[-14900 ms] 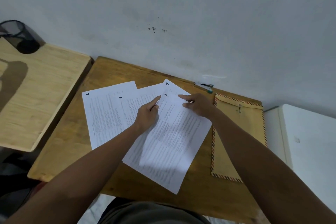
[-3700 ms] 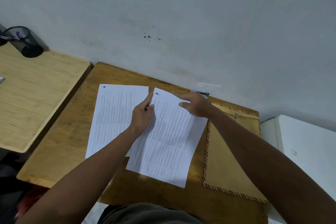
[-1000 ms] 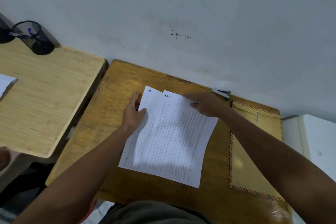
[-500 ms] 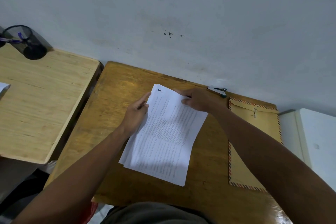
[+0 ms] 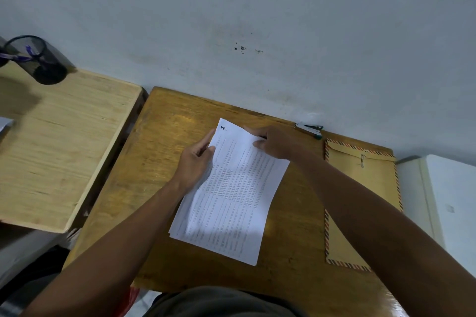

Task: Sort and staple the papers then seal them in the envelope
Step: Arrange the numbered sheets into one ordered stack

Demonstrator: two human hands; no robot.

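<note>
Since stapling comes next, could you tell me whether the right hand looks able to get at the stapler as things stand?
Probably yes: the stapler lies uncovered by the wall, just beyond the right hand, with bare desk between them. The hand must first let go of the paper stack.

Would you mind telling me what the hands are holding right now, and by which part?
Both grip the paper stack: the left hand its left edge near the top, the right hand its top right corner.

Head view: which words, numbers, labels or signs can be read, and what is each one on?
"1", or perhaps "7", handwritten: top left corner of the top sheet of the papers.
Printed lines on that sheet: too small to read.
Envelope, stapler, pen cup: no text visible.
</note>
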